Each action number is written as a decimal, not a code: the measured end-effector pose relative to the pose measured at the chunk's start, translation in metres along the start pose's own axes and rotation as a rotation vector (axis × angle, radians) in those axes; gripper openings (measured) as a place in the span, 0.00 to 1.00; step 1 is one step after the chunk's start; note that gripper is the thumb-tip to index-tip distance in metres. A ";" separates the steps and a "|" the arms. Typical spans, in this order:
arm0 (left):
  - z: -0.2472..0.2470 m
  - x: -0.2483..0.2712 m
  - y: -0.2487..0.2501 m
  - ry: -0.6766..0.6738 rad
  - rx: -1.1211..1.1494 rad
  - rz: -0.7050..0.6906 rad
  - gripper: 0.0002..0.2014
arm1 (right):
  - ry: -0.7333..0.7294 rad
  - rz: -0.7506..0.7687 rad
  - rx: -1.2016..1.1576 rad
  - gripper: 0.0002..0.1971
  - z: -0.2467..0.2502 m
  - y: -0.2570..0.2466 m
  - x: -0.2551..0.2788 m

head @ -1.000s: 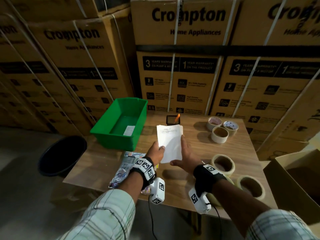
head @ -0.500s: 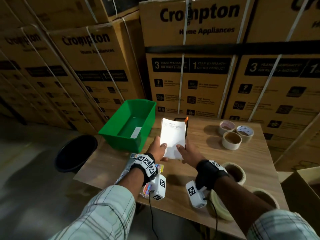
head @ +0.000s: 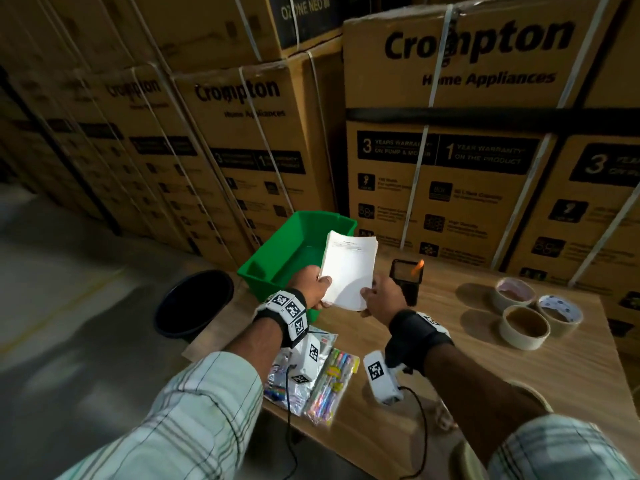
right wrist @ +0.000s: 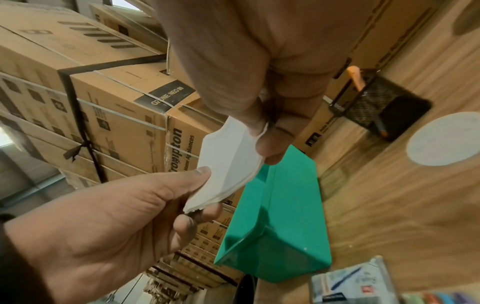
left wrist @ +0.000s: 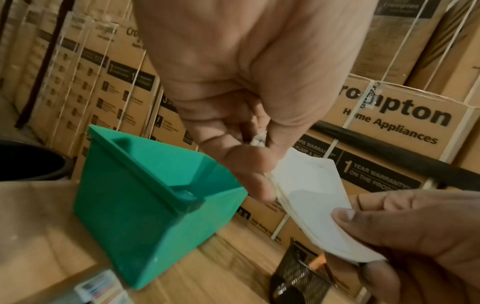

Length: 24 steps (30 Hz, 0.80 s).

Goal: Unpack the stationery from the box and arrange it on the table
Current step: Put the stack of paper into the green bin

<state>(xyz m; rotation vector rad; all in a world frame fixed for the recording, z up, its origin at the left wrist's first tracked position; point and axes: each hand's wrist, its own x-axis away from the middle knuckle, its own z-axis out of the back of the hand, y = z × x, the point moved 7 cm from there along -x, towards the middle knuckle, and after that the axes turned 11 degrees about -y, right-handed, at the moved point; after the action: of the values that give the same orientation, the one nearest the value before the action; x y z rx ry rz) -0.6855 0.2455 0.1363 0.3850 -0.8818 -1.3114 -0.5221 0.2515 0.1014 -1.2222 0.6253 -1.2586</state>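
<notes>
A thin stack of white paper sheets is held up in the air over the near right corner of the green plastic bin. My left hand pinches its lower left edge, thumb on top. My right hand pinches the lower right corner. In the left wrist view the sheets bend between the two grips. In the right wrist view the stack curves above the bin. Packs of coloured pens lie on the wooden table under my left wrist.
A black mesh pen holder with an orange item stands just right of my hands. Three tape rolls sit at the table's right. A black bucket is on the floor at left. Strapped cartons wall the back.
Both hands have carried the paper stack leftward, from above the table in front of the pen holder to above the green bin's corner. The head view has swung left.
</notes>
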 end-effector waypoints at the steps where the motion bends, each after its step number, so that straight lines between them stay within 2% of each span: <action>1: 0.009 -0.005 -0.002 0.010 -0.014 0.002 0.13 | 0.004 0.011 0.011 0.13 -0.003 -0.008 -0.007; 6: 0.047 -0.041 -0.022 0.003 -0.073 0.058 0.09 | 0.031 0.013 0.095 0.11 -0.027 -0.030 -0.047; 11: 0.090 -0.102 -0.040 -0.059 -0.089 0.037 0.07 | 0.114 -0.027 0.209 0.10 -0.047 -0.050 -0.110; 15: 0.122 -0.155 -0.050 -0.191 -0.132 0.039 0.10 | 0.081 -0.194 0.432 0.08 -0.068 -0.067 -0.166; 17: 0.132 -0.177 -0.053 -0.246 -0.149 0.022 0.10 | 0.097 -0.267 0.533 0.10 -0.074 -0.076 -0.185; 20: 0.134 -0.204 -0.064 -0.347 -0.304 0.034 0.12 | 0.089 -0.359 0.695 0.13 -0.085 -0.085 -0.206; 24: 0.125 -0.230 -0.081 -0.356 -0.506 -0.017 0.15 | 0.041 -0.520 0.750 0.14 -0.097 -0.068 -0.222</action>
<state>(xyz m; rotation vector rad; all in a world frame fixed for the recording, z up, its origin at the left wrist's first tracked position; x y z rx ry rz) -0.8331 0.4699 0.0805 -0.2443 -0.7998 -1.5887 -0.6923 0.4350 0.0793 -0.7309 -0.1749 -1.7361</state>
